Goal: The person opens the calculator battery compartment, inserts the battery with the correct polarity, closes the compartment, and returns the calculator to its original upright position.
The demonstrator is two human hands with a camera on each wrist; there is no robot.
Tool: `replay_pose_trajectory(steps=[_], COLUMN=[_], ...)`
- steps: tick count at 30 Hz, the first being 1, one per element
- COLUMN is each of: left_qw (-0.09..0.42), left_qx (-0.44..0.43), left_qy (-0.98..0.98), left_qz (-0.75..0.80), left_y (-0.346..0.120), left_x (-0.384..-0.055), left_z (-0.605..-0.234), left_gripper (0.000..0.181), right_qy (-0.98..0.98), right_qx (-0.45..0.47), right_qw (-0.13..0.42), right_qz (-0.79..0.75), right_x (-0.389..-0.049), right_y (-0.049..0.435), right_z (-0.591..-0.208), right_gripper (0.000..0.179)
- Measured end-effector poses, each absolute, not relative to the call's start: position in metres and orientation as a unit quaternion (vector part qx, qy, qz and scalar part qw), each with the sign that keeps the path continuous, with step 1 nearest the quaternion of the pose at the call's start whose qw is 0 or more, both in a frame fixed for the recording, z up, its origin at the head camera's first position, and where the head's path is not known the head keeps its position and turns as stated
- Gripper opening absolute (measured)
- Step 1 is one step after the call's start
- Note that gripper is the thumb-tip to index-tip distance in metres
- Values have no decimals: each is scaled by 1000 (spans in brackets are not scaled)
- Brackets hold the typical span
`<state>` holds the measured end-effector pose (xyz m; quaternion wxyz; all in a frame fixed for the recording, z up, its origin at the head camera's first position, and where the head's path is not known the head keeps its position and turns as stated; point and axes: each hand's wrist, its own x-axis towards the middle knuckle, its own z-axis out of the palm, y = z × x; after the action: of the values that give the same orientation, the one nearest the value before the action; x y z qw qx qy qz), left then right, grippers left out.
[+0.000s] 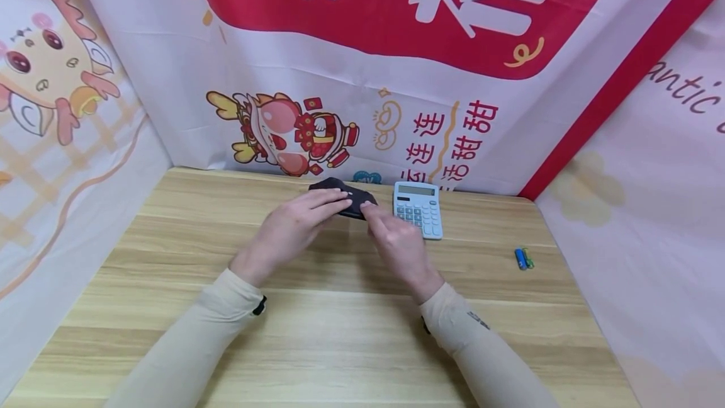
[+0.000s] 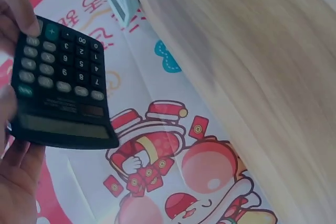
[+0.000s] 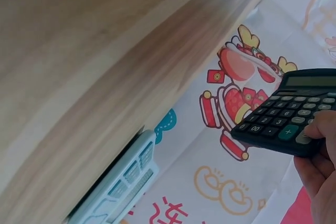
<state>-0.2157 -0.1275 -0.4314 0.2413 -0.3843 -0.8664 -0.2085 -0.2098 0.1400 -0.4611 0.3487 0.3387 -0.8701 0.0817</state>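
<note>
Both hands hold a black calculator (image 1: 331, 182) above the far part of the table, its back upward in the head view. The wrist views show its keys and display. My left hand (image 1: 291, 228) grips the display end, fingers lying across the back. At the key end my right hand (image 1: 399, 247) pinches a corner. In the right wrist view the thumb of that right hand (image 3: 323, 156) lies on the keys beside the green plus key, with fingers on the other side. The black calculator (image 2: 63, 72) appears upside down in the left wrist view.
A light blue calculator (image 1: 419, 197) lies just right of the right hand, near the table's back edge. Further right lie a blue battery (image 1: 520, 259) and a green one (image 1: 529, 259). Printed cloth (image 1: 340, 68) hangs behind the wooden table (image 1: 317, 345).
</note>
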Motion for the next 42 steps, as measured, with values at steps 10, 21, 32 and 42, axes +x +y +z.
replay_pose_trajectory(steps=[10, 21, 32, 42], left_qw=[255, 299, 363, 336], left_qx=[-348, -351, -435, -503], left_qy=[-882, -859, -793, -766], left_qz=[-188, -221, -225, -216], left_y=[-124, -132, -141, -138], left_x=[-214, -222, -232, -229], left_z=[-437, -447, -456, -456], left_gripper=[51, 52, 44, 46], right_qy=[-861, -845, -902, -896], right_qx=[355, 415, 290, 208], right_qw=[360, 323, 83, -9], right_qz=[55, 98, 309, 393], right_x=[-207, -208, -224, -238], right_y=[132, 138, 153, 149], right_z=[-460, -453, -448, -452], right_gripper=[37, 47, 47, 48])
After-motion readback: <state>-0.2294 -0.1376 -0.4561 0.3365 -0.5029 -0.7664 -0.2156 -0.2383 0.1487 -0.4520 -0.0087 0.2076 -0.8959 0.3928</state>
